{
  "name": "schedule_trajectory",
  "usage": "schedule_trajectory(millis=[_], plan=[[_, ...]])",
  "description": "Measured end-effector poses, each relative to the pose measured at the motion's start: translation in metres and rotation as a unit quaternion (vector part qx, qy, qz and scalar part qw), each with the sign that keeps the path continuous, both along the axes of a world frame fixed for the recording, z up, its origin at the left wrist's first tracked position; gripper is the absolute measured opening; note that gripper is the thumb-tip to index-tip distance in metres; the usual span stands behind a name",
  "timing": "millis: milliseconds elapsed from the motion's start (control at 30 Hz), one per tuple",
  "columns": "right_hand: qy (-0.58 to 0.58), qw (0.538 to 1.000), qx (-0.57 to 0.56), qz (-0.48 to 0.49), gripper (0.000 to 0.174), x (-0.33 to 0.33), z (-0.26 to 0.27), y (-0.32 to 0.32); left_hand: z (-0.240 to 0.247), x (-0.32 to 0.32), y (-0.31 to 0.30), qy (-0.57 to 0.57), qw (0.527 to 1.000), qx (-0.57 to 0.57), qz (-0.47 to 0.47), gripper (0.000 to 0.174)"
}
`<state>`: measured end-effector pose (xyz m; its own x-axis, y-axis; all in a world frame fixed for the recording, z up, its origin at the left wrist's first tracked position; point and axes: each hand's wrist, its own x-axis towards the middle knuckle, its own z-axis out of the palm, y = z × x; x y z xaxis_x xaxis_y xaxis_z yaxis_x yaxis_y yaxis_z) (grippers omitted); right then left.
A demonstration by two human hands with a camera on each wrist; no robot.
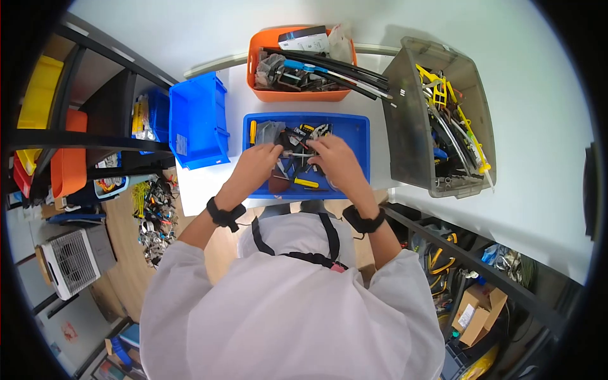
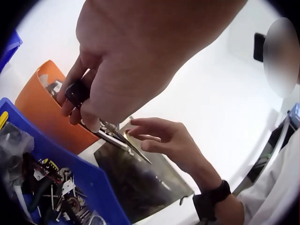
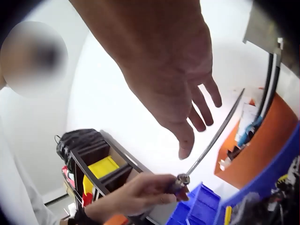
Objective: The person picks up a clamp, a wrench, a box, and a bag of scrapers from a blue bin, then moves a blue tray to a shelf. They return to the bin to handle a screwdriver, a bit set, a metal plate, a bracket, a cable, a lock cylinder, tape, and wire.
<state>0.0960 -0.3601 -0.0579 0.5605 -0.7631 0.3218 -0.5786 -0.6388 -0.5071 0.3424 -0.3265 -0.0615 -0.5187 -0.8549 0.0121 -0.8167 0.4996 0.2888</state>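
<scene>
Above blue plastic bin (image 1: 362,134), slender steel screwdriver (image 3: 215,130).

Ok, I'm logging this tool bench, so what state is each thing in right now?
tool: held in the air, metal shaft straight and bare.
left hand: grips the tool's dark handle.
right hand: open, fingers straight, holding nothing.
blue tray: open, loose tools inside.
orange bin: open, black rods jutting over its rim.
grey box: lidless, tools inside.

centre: tool tray (image 1: 362,152)
above it: basket (image 1: 297,96), just behind
upper right: big tub (image 1: 405,126)
left of tray: open bin (image 1: 196,120)
far left: shelves (image 1: 95,142)
</scene>
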Motion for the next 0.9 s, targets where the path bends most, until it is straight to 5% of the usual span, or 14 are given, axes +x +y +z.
schedule_trajectory(millis=[133,167,200,233,267,333,400,467,600,767,900], plan=[[-0.064,0.989,-0.115,-0.063,0.041,0.001,0.091,0.002,0.032,0.022,0.004,0.077,0.989,0.065,0.108,0.030],[-0.120,0.982,-0.085,-0.121,0.041,0.000,0.099,0.008,0.039,0.026,0.007,0.261,0.933,0.193,0.154,0.029],[-0.176,0.967,-0.054,-0.177,0.041,-0.001,0.103,0.014,0.048,0.029,0.010,0.431,0.826,0.309,0.190,0.029],[-0.210,0.959,-0.007,-0.192,0.036,-0.001,0.105,0.018,0.066,0.027,0.013,0.509,0.767,0.356,0.161,0.029],[-0.214,0.958,-0.008,-0.192,0.036,0.000,0.108,0.019,0.082,0.024,0.017,0.507,0.769,0.354,0.162,0.029],[-0.249,0.942,0.204,-0.089,0.035,0.001,0.114,0.021,0.106,0.019,0.023,0.606,0.645,0.448,0.124,0.033],[-0.260,0.925,0.271,-0.059,0.031,0.013,0.116,0.025,0.121,0.012,0.028,0.608,0.637,0.462,0.101,0.037],[-0.360,0.848,0.388,0.026,0.032,0.027,0.114,0.028,0.129,0.003,0.033,0.650,0.574,0.496,0.050,0.042],[-0.354,0.751,0.554,0.066,0.035,0.027,0.121,0.031,0.117,-0.007,0.043,0.660,0.522,0.539,0.034,0.043],[-0.362,0.765,0.530,0.059,0.035,0.024,0.118,0.035,0.106,-0.013,0.046,0.652,0.513,0.558,0.031,0.042],[-0.373,0.730,0.571,0.041,0.034,0.016,0.117,0.031,0.101,-0.022,0.045,0.596,0.604,0.519,0.104,0.048]])
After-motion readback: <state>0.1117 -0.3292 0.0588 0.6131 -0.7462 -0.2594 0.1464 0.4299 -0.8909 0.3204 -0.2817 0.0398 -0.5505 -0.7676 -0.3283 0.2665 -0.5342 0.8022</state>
